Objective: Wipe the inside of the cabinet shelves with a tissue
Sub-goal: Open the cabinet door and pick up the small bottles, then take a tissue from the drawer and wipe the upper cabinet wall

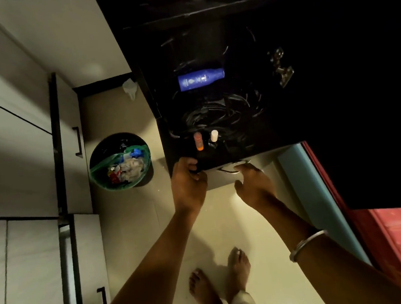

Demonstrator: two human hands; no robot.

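left hand [188, 180]: at near left corner of the open black drawer [215, 116], fingers curled closed on a dark object at the drawer edge; can't tell what it is
right hand [254, 183]: just below the drawer front, fingers loosely open, fingertips touching the metal handle [231, 169], not wrapped around it
drawer contents: blue bottle [200, 79] lying on its side toward the far end; tangle of black cables [223, 116] in the middle; orange tube [198, 141] and white-capped bottle [214, 137] at near edge, side by side
tissue [129, 88]: crumpled white piece on the floor, far left of drawer, by the wall corner; in neither hand
bin [119, 160]: left of drawer, green liner, holds paper scraps
right wrist: metal bangle [307, 244]
bed [400, 231]: red cover, right edge
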